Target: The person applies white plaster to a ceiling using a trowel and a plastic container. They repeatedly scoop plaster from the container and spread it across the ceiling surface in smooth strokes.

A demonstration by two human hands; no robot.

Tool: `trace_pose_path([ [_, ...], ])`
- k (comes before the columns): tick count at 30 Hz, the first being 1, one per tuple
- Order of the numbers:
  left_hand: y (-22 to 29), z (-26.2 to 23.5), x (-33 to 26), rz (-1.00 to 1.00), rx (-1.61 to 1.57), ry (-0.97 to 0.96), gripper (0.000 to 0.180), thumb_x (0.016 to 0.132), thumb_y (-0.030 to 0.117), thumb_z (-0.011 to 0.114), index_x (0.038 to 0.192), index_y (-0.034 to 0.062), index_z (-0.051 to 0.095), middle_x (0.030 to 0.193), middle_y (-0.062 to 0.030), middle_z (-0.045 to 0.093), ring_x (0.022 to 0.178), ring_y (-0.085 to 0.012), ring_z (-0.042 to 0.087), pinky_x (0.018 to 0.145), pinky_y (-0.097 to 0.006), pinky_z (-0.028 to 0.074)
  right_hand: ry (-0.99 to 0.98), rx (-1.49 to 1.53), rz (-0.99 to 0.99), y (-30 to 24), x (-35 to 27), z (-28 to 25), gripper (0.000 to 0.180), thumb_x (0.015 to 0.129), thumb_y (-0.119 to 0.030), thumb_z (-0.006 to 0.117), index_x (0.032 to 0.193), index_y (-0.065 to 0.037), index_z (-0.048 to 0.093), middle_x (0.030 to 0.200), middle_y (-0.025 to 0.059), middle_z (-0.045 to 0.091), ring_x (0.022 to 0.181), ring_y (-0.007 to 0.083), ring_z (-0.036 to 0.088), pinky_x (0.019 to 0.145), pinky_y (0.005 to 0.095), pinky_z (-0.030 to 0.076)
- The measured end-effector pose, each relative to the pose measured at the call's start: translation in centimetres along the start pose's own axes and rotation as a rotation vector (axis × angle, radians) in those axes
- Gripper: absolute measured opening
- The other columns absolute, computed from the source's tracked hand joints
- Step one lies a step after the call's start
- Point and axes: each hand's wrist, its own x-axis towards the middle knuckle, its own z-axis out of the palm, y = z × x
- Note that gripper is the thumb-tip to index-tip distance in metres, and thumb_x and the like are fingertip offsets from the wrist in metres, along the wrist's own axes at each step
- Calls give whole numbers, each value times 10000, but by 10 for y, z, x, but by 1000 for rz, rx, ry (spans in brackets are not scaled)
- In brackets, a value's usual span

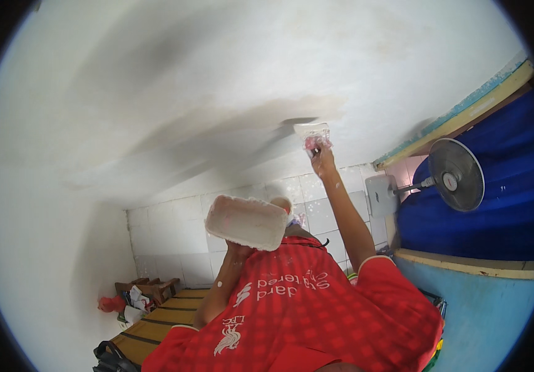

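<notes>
My left hand [237, 252] holds up a white rectangular tub [246, 224] from below, its rim rough with dried white material and its inside pale pinkish-grey. Most of its fingers are hidden beneath the tub. Higher up and to the right, my right hand [323, 163] is closed on a putty knife [311, 132] with a broad pale blade and a pinkish, white-smeared handle. The blade is at the white wall [236, 68], close to its own shadow; whether it touches cannot be made out. White specks dot both forearms.
A pedestal fan [459, 177] stands at the right before a blue curtain [509, 204]. Grey-white floor tiles [183, 229] lie below. At the lower left are a slatted wooden bench [161, 319], a black bag [114, 358] and a red plastic bag [112, 303]. A round container [283, 203] shows behind the tub.
</notes>
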Motion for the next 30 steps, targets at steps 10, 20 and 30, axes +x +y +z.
trace_pose_path([
  [10,40,-8,-14,-3,0,-43,531,961,498,310,1340,129,360,1301,-78,466,1219,-252,435,1054,-443,325,-194,-636,-376,-124,111,43,197,838,26,470,1022,53,535,1038,160,600,945,226,598,871,311,502],
  [20,82,-32,-38,57,4,-27,534,951,493,338,1336,124,367,1306,-83,465,1222,-260,434,1059,-451,319,310,-495,-609,-142,-32,19,323,936,-212,470,1123,34,565,1128,215,593,1065,314,568,917,388,443],
  [30,75,-35,-54,44,20,75,555,915,510,405,1307,118,415,1291,-93,485,1209,-288,449,1044,-481,336,654,-1342,-668,112,60,88,579,917,-265,440,1453,-147,255,775,196,629,675,355,602,652,481,480],
])
